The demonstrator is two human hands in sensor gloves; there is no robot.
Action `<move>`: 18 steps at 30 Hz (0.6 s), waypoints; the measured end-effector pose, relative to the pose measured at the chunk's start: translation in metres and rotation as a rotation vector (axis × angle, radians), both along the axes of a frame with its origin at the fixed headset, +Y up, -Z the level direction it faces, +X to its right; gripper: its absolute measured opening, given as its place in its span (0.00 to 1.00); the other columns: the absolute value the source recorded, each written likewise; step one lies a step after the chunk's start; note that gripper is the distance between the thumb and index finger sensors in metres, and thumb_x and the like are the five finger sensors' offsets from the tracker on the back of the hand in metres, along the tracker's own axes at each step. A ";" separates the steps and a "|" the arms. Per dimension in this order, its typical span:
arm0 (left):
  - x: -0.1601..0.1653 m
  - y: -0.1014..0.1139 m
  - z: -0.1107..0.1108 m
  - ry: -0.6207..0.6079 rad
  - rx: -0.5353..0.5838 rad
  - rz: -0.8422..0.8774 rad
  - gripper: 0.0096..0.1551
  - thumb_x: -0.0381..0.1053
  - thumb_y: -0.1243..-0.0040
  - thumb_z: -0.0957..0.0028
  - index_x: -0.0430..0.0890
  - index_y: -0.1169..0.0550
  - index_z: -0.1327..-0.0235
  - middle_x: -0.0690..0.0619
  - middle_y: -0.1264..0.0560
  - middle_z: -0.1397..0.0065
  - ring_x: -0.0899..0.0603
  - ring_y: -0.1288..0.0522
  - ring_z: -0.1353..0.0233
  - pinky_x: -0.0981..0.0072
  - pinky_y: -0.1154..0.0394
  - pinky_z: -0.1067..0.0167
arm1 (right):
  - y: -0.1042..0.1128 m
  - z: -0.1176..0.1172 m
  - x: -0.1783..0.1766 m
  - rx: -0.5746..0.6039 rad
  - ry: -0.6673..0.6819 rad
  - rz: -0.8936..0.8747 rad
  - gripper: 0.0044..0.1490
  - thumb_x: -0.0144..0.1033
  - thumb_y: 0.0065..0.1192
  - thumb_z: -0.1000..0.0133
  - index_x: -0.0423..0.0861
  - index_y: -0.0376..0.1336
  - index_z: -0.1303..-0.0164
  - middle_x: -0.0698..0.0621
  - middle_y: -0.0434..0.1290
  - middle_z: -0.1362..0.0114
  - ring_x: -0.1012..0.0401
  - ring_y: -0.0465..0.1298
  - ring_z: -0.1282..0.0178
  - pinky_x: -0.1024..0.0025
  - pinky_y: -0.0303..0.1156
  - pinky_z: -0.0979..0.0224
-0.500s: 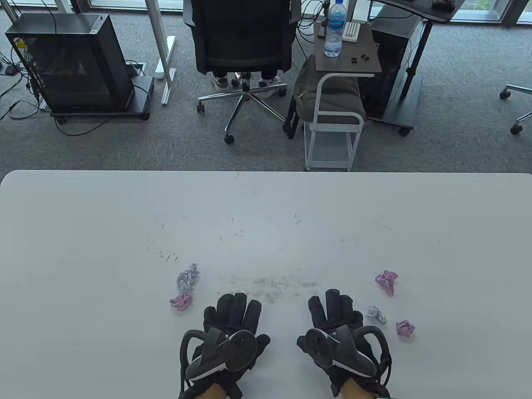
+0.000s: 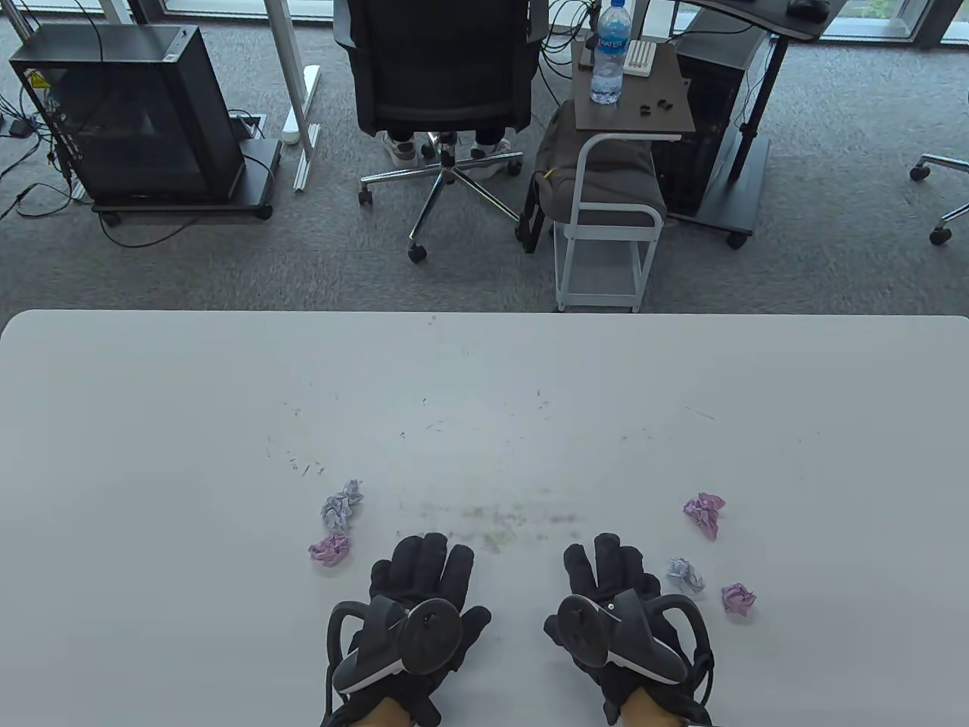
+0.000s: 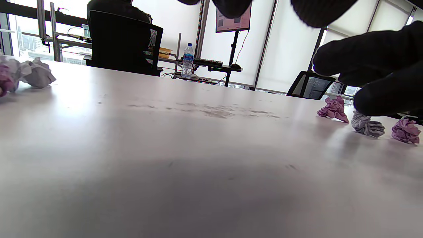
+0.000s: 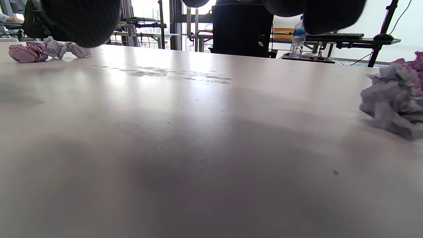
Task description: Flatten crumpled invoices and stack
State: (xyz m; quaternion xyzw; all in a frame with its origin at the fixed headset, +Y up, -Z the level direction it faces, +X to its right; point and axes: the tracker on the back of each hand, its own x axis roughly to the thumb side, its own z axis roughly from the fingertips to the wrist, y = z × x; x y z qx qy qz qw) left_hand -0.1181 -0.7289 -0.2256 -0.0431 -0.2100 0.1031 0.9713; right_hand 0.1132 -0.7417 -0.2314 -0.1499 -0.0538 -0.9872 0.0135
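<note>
Several crumpled invoices lie on the white table (image 2: 484, 394). To the left are a grey-white ball (image 2: 341, 506) and a pink ball (image 2: 331, 548). To the right are a pink ball (image 2: 705, 513), a grey-white ball (image 2: 685, 573) and another pink ball (image 2: 738, 598). My left hand (image 2: 424, 564) and right hand (image 2: 609, 564) are between the two groups, palms down, fingers stretched forward, holding nothing. The right hand's edge is close beside the grey-white ball (image 4: 391, 100). In the left wrist view the right-side balls (image 3: 333, 109) show under the right hand.
Faint dark smudges (image 2: 492, 522) mark the table just ahead of my fingers. Beyond the far edge stand an office chair (image 2: 443, 83), a side cart with a water bottle (image 2: 609, 53) and a computer case (image 2: 136, 113).
Both hands have drawn very slightly toward the near edge; the paper balls have not moved.
</note>
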 end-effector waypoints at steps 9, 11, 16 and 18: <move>0.003 0.000 0.001 -0.041 -0.040 0.098 0.43 0.64 0.50 0.37 0.43 0.44 0.15 0.38 0.56 0.17 0.23 0.58 0.20 0.23 0.50 0.32 | -0.007 0.004 -0.017 -0.052 0.034 0.098 0.54 0.58 0.58 0.40 0.43 0.36 0.19 0.25 0.38 0.19 0.29 0.53 0.25 0.37 0.66 0.32; 0.004 0.000 0.002 -0.052 -0.035 0.106 0.44 0.64 0.50 0.37 0.43 0.44 0.15 0.37 0.57 0.17 0.23 0.58 0.20 0.23 0.50 0.33 | -0.010 0.004 -0.020 -0.054 0.032 0.155 0.53 0.56 0.59 0.40 0.43 0.37 0.20 0.25 0.39 0.19 0.30 0.53 0.26 0.37 0.67 0.32; 0.012 0.000 0.001 -0.103 -0.061 0.157 0.43 0.64 0.50 0.37 0.43 0.43 0.15 0.37 0.56 0.17 0.23 0.58 0.20 0.23 0.50 0.33 | -0.008 -0.016 -0.007 -0.057 -0.090 0.344 0.52 0.52 0.60 0.39 0.43 0.37 0.20 0.25 0.39 0.19 0.29 0.53 0.26 0.37 0.66 0.32; 0.014 -0.001 0.000 -0.124 -0.070 0.192 0.44 0.64 0.50 0.36 0.42 0.44 0.15 0.37 0.56 0.17 0.23 0.58 0.20 0.23 0.49 0.33 | -0.004 -0.027 0.004 -0.067 -0.163 0.379 0.52 0.52 0.60 0.39 0.43 0.36 0.20 0.25 0.38 0.19 0.29 0.52 0.26 0.38 0.66 0.32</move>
